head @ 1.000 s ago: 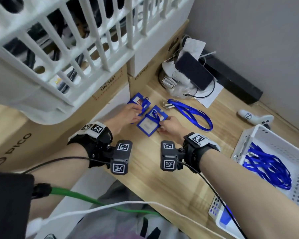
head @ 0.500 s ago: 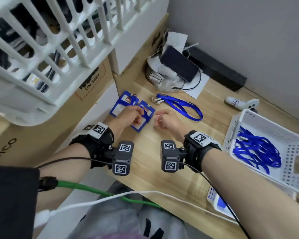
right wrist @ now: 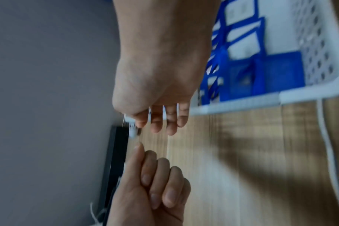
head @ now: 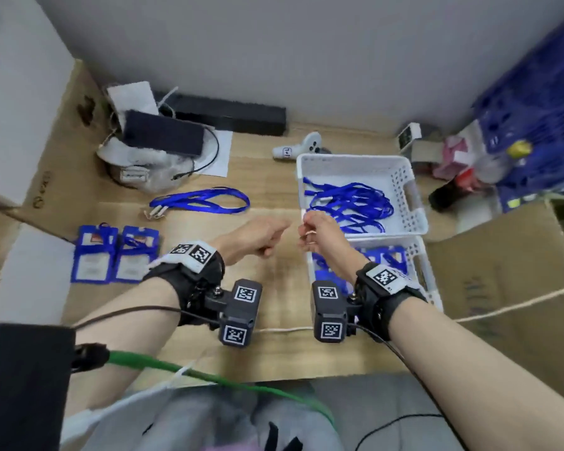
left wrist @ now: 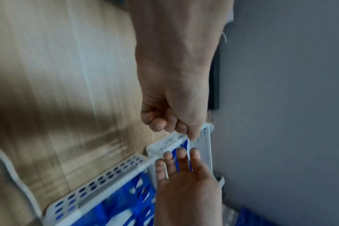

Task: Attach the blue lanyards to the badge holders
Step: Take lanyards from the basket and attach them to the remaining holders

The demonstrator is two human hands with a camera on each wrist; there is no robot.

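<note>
A wooden desk (head: 274,281) is set against a plain grey wall (head: 306,60). Cardboard boxes are stacked along its left edge (head: 46,177) and at its right (head: 508,288). At the back a black bar (head: 228,117), a dark phone (head: 163,133) on a white bundle, and a white controller (head: 302,148) are seen. A loose blue lanyard (head: 205,200) is laid on the desk, and two badge holders (head: 114,255) with lanyards already clipped on are laid side by side at the left. At the right a white perforated basket (head: 411,196) is filled with blue lanyards (head: 349,203); just in front of it a second basket (head: 433,288) is filled with blue badge holders (head: 388,258).

All three views are smeared by motion. The near basket is partly covered by the right forearm, and the far right corner is reduced to blue and pink blur. Both wrists are wrapped in black straps carrying marked camera blocks.

The left hand (head: 258,236) is held above the desk centre, with its fingers (right wrist: 161,183) curled loosely into the palm and nothing gripped. The right hand (head: 319,237) is raised just beside it at the near left corner of the lanyard basket, apart from the left; its fingers (left wrist: 176,159) are extended and slightly parted, and nothing is seen in them. A small white shape by the right thumb cannot be identified.
</note>
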